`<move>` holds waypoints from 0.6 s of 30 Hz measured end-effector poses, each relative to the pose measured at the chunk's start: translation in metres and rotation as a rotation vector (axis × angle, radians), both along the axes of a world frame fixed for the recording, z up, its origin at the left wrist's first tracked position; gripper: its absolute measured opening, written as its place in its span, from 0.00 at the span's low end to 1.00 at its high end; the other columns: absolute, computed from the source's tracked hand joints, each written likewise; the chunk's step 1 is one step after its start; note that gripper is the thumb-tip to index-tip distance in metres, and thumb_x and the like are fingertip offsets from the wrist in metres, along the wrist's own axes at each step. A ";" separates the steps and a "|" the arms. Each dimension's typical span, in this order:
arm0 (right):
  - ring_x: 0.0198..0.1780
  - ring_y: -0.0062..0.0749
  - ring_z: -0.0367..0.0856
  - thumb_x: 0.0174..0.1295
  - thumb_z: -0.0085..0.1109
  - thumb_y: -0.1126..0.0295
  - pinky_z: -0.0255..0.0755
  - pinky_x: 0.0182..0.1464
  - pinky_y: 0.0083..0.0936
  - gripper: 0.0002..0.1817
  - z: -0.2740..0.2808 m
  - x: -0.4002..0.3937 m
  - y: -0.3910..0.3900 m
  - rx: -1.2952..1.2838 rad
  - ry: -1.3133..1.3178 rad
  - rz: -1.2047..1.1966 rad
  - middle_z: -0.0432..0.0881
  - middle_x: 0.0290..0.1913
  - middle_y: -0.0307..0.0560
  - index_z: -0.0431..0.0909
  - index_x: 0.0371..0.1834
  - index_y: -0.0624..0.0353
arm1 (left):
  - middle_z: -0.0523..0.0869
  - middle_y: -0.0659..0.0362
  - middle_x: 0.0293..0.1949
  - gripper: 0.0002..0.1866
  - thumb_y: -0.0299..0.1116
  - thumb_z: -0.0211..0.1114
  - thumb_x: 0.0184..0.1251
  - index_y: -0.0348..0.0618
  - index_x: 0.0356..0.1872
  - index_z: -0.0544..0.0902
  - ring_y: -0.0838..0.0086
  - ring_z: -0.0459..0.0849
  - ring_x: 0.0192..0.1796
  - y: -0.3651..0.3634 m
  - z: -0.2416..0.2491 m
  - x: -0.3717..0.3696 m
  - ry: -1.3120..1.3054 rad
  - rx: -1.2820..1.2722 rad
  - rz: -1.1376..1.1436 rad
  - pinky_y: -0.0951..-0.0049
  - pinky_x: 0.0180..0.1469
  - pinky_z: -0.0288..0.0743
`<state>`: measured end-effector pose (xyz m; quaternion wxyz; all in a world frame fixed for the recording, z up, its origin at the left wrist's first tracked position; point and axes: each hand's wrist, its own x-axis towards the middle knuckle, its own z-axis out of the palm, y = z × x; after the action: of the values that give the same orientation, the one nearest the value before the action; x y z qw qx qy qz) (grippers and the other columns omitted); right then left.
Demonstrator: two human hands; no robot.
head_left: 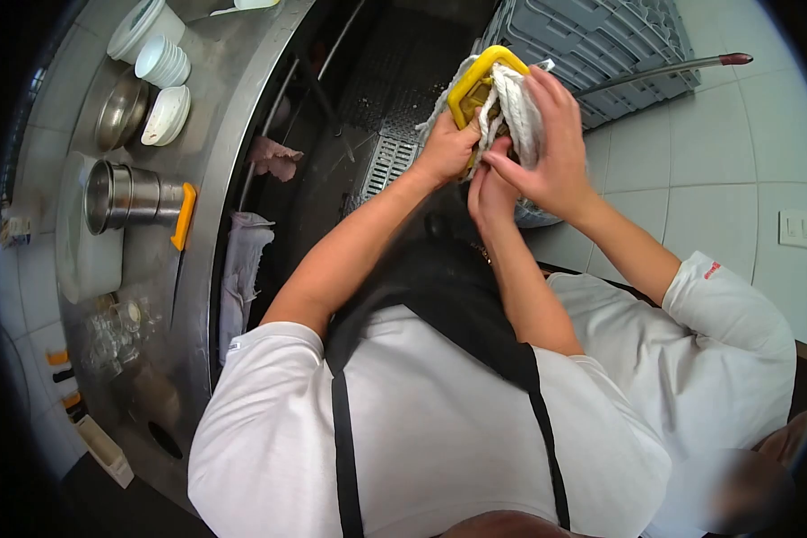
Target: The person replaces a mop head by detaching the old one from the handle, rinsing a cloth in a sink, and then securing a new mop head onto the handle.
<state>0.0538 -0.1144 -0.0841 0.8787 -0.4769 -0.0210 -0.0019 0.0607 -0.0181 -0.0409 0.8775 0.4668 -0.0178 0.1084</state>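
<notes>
A mop head with a yellow plastic frame (462, 94) and white cotton strands (518, 112) is held up in front of me. My left hand (448, 148) is closed on the left lower side of the yellow frame, thumb on the strands. Just right of it, my right hand (491, 193) has its fingers pressed to the lower strands; they are partly covered by a co-worker's hand. That co-worker's hand (554, 143) comes from the right, its fingers over the strands and its thumb near my right hand.
Gray plastic crates (592, 54) stand behind the mop head, with a metal rod (663, 70) across them. To the left runs a steel counter (215, 179) bearing metal pots (134, 197), white cups (163, 63) and an orange-handled knife (184, 218). Cloths (245, 269) hang below its edge.
</notes>
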 end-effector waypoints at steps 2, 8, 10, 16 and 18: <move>0.70 0.35 0.66 0.72 0.55 0.48 0.64 0.66 0.43 0.32 -0.003 -0.018 -0.001 -0.074 0.162 0.014 0.69 0.68 0.41 0.61 0.72 0.51 | 0.84 0.59 0.51 0.23 0.47 0.54 0.79 0.37 0.60 0.77 0.76 0.82 0.51 0.004 -0.004 0.005 0.026 -0.037 -0.007 0.72 0.55 0.77; 0.72 0.39 0.61 0.64 0.66 0.50 0.61 0.63 0.59 0.37 -0.023 -0.069 0.011 -0.294 0.612 0.518 0.65 0.72 0.45 0.61 0.71 0.53 | 0.82 0.59 0.54 0.28 0.52 0.55 0.77 0.36 0.62 0.76 0.76 0.78 0.54 -0.007 -0.027 0.024 0.000 0.146 -0.069 0.72 0.59 0.72; 0.51 0.31 0.73 0.61 0.70 0.54 0.67 0.48 0.40 0.26 -0.078 -0.052 0.007 -0.261 0.590 0.475 0.77 0.51 0.43 0.72 0.53 0.58 | 0.82 0.58 0.54 0.28 0.52 0.58 0.76 0.36 0.62 0.75 0.76 0.77 0.56 -0.010 -0.033 0.026 0.073 0.097 -0.141 0.72 0.61 0.71; 0.35 0.31 0.80 0.63 0.65 0.69 0.74 0.38 0.27 0.11 -0.098 -0.046 0.020 -0.229 0.488 0.220 0.83 0.36 0.44 0.77 0.43 0.63 | 0.78 0.52 0.61 0.33 0.52 0.57 0.76 0.37 0.70 0.66 0.72 0.76 0.61 0.009 -0.047 0.009 0.074 0.206 -0.206 0.70 0.65 0.68; 0.25 0.26 0.75 0.63 0.68 0.64 0.69 0.29 0.24 0.12 -0.083 -0.042 0.024 -0.223 0.502 0.210 0.80 0.27 0.41 0.78 0.33 0.60 | 0.76 0.47 0.64 0.34 0.53 0.55 0.77 0.37 0.72 0.64 0.69 0.76 0.63 0.029 -0.060 -0.010 0.145 0.253 -0.255 0.67 0.68 0.66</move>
<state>0.0122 -0.0900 -0.1672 0.7939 -0.5514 0.1477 0.2093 0.0510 0.0109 -0.1012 0.8173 0.5742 -0.0269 -0.0409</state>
